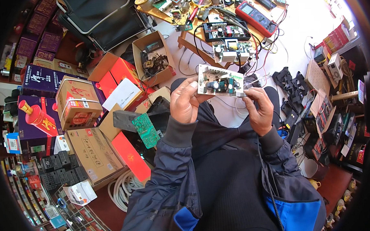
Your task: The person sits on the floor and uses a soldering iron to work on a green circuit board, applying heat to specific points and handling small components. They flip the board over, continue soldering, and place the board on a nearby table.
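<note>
One dark navy jacket [157, 189] bears ribbed cuffs [179, 134], bright blue panels [186, 220], dark cord [265, 176]; black ribbed top [236, 195] and dark trousers [212, 129] accompany it.

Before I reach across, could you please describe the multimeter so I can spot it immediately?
Find the wooden table at the top of the picture. On its right, beside the circuit boards, lies the multimeter; unlike them, it has a chunky red case and a screen.

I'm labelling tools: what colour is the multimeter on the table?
The multimeter is red and dark grey; head view.
</note>
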A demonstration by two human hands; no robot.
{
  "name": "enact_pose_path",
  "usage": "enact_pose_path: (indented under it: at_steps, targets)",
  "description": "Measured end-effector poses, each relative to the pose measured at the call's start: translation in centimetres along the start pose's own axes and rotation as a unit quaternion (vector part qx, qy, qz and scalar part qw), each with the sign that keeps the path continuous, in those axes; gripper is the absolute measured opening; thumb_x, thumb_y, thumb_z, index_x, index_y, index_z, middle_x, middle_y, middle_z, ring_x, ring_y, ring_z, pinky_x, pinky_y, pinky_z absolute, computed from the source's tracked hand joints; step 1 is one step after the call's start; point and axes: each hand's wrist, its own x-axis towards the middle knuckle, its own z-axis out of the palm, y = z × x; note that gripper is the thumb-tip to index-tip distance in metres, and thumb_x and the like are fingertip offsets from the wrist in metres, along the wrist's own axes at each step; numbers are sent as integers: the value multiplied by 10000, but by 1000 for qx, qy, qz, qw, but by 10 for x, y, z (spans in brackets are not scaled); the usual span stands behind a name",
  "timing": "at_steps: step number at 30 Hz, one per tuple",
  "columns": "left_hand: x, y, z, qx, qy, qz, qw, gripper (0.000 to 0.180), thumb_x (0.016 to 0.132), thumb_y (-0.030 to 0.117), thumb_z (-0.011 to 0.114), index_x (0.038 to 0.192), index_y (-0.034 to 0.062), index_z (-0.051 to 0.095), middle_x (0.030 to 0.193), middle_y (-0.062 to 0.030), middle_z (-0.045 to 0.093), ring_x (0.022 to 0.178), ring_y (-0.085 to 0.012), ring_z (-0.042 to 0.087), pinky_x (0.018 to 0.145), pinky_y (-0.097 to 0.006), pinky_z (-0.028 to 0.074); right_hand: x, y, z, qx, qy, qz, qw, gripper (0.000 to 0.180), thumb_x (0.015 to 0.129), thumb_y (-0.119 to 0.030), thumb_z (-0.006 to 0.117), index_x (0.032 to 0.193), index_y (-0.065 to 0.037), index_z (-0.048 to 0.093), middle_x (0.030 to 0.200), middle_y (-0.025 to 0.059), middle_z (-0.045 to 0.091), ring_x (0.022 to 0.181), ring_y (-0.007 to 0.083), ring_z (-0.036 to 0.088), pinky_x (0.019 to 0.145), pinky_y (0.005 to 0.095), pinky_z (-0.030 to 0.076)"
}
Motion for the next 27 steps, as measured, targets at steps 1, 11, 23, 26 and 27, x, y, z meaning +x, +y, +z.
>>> enact_pose_path:
  at_steps: [1,11,23,26,27]
  targets:
    - [-1,-1,-1,-2,4,-2,1000,382,1004,158,484,1266,-115,542,1156,-193,678,1045,-268,697,941,-454,581,-2,1,1,7,-2,10,1000,192,881,55,698,1069,37,661,1029,123,649,874,181,660,797,278,529]
    - [2,-12,-18,-12,25,-29,999,291,963,101,541,1190,-78,571,1110,-177,692,1005,-262,711,903,-449,599,-4,9,6,0,-22,19,1000,214,861,77,698,1065,24,656,1015,119,648,863,183,651,783,284,526]
    - [7,-28,-42,-13,66,-93,993,324,910,135,523,1178,-47,545,1141,-210,686,1054,-321,700,936,-491,586,5,18,10,7,-61,45,997,312,804,24,776,1082,-12,641,1031,97,625,820,168,605,738,290,515]
    - [6,-29,-43,-20,81,-118,989,305,912,139,521,1169,-25,542,1144,-196,683,1061,-319,695,934,-499,585,5,24,9,4,-86,34,996,361,798,11,786,1121,-21,628,1031,91,623,809,180,609,733,292,516]
    - [5,-29,-43,-35,73,-115,990,291,915,126,516,1160,-30,538,1140,-203,682,1054,-323,696,931,-506,585,4,24,8,-10,-94,40,995,359,796,11,785,1118,-21,629,1029,93,623,809,182,611,731,293,517]
